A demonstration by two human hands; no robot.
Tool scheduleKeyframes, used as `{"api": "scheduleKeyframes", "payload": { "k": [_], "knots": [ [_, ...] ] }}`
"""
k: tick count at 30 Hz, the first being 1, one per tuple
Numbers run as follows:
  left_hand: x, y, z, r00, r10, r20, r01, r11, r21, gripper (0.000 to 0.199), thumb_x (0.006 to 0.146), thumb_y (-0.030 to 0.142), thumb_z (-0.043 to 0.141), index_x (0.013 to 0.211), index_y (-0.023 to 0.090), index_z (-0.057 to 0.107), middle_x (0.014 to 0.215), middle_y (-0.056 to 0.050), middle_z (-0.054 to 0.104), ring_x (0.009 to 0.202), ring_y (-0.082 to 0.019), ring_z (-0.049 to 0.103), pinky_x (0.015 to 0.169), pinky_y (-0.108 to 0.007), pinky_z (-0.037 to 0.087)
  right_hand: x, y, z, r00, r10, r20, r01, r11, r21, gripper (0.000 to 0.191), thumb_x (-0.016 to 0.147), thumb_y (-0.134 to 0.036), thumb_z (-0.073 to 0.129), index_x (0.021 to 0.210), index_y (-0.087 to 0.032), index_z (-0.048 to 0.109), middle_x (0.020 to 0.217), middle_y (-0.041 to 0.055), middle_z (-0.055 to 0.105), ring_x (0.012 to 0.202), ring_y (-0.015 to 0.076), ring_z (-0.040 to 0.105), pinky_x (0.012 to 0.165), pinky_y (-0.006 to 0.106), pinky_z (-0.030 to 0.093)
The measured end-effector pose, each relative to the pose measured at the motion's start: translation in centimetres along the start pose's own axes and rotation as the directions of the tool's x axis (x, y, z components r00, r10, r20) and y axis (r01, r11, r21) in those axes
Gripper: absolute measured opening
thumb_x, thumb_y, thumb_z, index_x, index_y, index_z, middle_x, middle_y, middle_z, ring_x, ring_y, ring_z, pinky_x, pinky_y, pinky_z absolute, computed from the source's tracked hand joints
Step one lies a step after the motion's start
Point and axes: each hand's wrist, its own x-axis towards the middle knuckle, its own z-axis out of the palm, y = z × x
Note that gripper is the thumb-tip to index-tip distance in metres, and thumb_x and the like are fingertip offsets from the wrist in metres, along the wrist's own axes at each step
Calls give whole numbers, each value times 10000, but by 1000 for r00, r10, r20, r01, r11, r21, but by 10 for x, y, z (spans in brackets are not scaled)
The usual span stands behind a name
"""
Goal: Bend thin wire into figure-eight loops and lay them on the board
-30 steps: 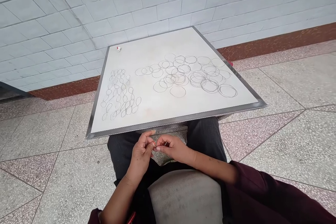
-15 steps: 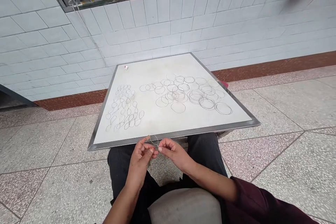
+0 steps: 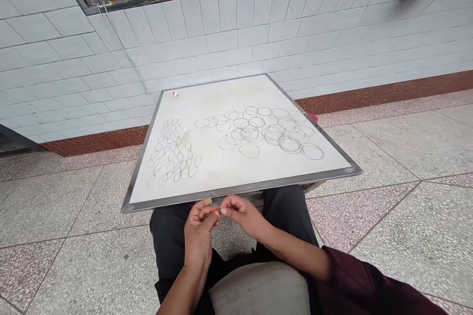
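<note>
My left hand [image 3: 201,221] pinches a thin wire loop [image 3: 215,194] just in front of the board's near edge. My right hand [image 3: 242,214] grips the same wire between thumb and forefinger, its fingertips close beside the left ones. A tan wrap covers one left fingertip. On the white board [image 3: 214,162] lie several small twisted wire loops [image 3: 185,170] at the left. Several larger wire rings [image 3: 249,150] overlap across the middle and right.
A small red and white object [image 3: 175,94] sits at the board's far left corner. The board's grey metal rim [image 3: 258,187] runs above my knees. Behind it stand a tiled wall [image 3: 229,39] and a barred window.
My hands have drawn closer together at the fingertips, and the left one has turned slightly. The wire loop has shifted a little between them. The view has moved slightly.
</note>
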Motion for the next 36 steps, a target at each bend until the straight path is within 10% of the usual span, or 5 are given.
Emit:
{"api": "scheduleKeyframes", "payload": {
  "k": [36],
  "knots": [
    [3, 6, 4, 996, -81, 22, 78, 992, 98, 565, 627, 327, 854, 1111, 148, 625, 679, 21, 639, 568, -100, 534, 514, -217, 390, 1, 24, 0, 995, 18, -94, -9, 996, 92, 349, 751, -484, 767, 850, -190, 606, 691, -39, 567, 646, 115, 510, 657, 274, 406]
  ]
}}
